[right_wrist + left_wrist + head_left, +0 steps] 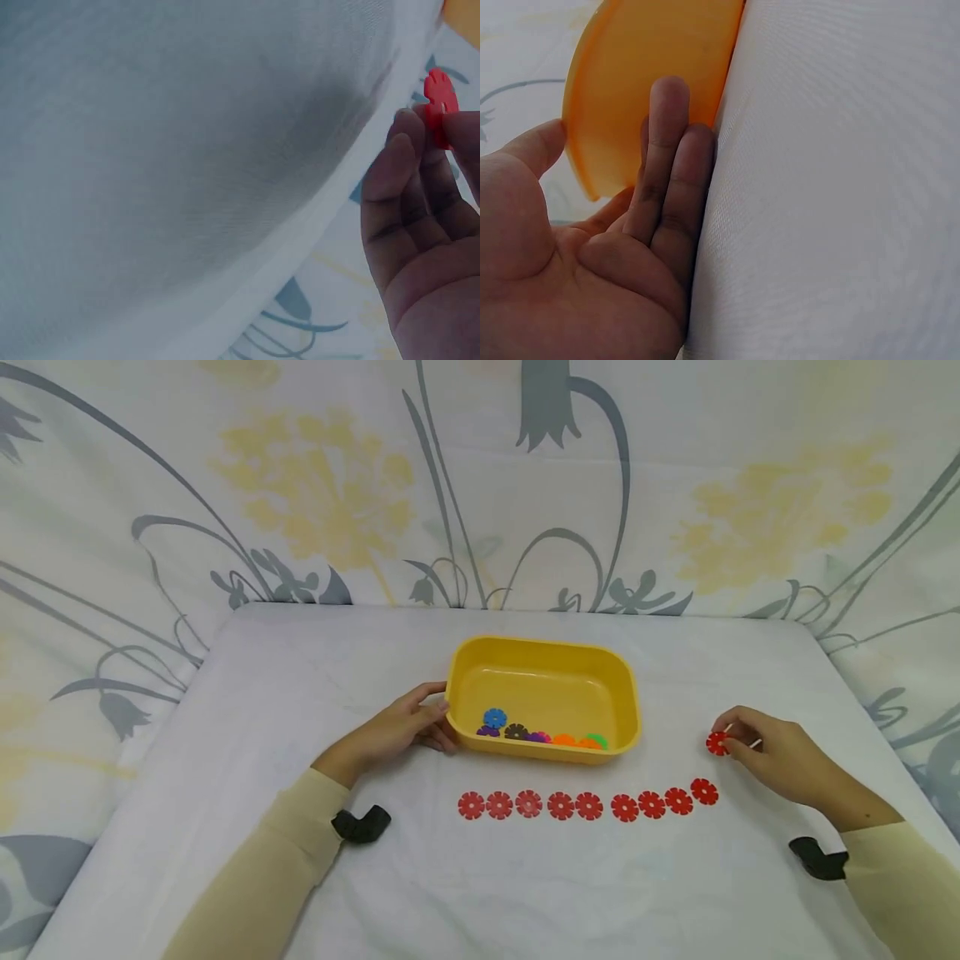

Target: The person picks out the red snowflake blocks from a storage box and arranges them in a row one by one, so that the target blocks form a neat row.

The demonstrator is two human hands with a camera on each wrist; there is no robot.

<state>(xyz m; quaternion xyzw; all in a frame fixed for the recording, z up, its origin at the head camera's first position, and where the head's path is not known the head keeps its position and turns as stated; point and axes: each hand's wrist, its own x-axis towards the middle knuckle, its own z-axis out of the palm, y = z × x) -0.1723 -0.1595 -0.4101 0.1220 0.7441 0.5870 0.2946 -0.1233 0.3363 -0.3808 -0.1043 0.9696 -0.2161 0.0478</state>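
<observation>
Right hand (pixel 780 756), right of frame centre in the head view: fingertips pinch a red snowflake disc (pixel 717 743), held at the hand's left edge, just above the white cloth (pixel 300 693). The right wrist view shows the disc (pixel 440 105) edge-on at the upper right, standing upright between thumb and fingertips (pixel 401 150); its flat face is turned sideways. No writing legible on any piece.

Below centre, a row of nine red discs (pixel 588 805) lies flat; its long axis runs left to right, the right end curving up toward the held disc, which sits just above and right of the last one.

Left hand (pixel 397 731) rests against the left end of the yellow tray (pixel 543 652). Fingers (pixel 667 150) straight and together on the tray's outer wall (pixel 645 67), thumb at the rim. The tray's long axis runs left to right; mixed coloured discs (pixel 536 733) lie along its near wall.
</observation>
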